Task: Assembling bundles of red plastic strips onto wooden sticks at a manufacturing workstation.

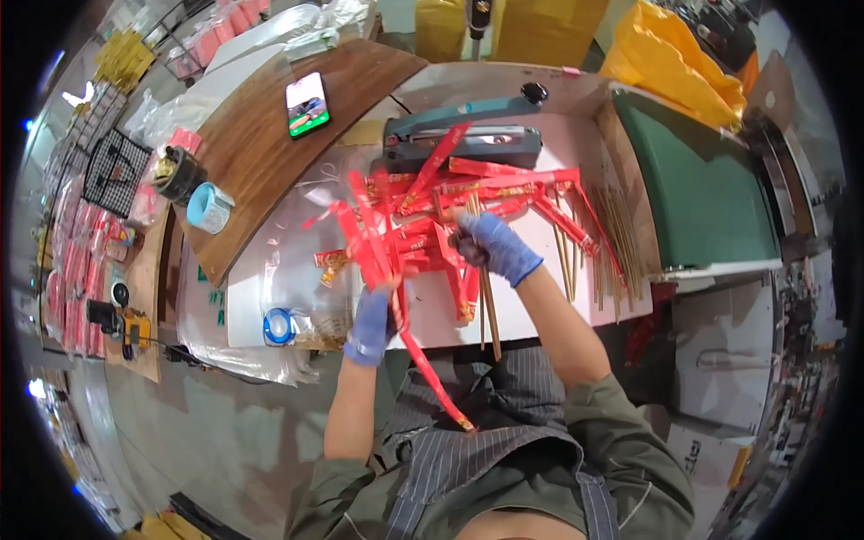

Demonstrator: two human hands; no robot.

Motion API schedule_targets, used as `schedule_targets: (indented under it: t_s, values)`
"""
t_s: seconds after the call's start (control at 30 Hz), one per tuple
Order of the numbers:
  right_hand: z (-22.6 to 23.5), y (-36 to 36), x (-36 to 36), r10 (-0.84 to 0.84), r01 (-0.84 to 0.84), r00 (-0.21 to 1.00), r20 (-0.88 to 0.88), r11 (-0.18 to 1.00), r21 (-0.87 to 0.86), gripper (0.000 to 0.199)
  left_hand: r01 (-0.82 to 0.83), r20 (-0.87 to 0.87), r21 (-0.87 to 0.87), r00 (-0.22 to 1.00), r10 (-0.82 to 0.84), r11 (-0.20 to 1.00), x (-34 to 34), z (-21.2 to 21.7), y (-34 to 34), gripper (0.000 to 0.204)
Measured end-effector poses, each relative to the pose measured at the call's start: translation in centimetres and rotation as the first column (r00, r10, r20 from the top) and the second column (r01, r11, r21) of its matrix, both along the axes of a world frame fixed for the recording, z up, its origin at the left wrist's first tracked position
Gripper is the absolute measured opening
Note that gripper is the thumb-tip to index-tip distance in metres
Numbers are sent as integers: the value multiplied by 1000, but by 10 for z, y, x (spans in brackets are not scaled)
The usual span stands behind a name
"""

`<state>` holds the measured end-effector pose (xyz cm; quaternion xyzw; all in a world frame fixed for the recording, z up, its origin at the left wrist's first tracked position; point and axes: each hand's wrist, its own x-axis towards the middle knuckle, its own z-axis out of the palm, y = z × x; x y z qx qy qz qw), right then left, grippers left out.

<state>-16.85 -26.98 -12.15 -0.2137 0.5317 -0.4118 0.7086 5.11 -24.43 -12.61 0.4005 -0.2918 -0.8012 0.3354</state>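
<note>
Head view, hands: left point(372, 321) gripping red sleeve point(423, 360), right point(493, 245) clutching chopsticks point(487, 310)

On the counter point(576, 126): phone point(307, 104) at eleven o'clock, tape roll point(209, 207) at nine, heat sealer point(463, 144) at twelve, yellow bags point(670, 63) at one.

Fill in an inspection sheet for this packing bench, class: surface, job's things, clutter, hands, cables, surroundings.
Surface: white tabletop beside a curved brown wooden board.
Job's things: long red paper sleeves piled mid-table; bare wooden chopsticks lying at the right.
Clutter: smartphone with lit screen, pale blue tape roll, clear plastic bags.
Hands: left hand, blue-gloved, fingers closed on a red sleeve; right hand, blue-gloved, gripping chopsticks.
Cables: nothing seen clearly.
Surroundings: dark teal heat sealer behind the pile, green tray at the right, yellow bags beyond.
</note>
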Motion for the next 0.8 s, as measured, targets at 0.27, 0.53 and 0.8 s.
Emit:
schedule_targets:
  t_s: [0.27,0.53,0.8]
  values:
    - [105,-15,-11,-68,64,998,6,909,-412,34,113,96,-172,991,-97,979,37,78,25,32]
    - [122,-1,-34,-330,-286,756,-565,609,-739,17,148,397,-370,918,12,917,22,103,41,17]
    - [127,65,50,-484,-665,448,-752,382,-642,12,125,211,-519,977,-14,845,3,83,35,36]
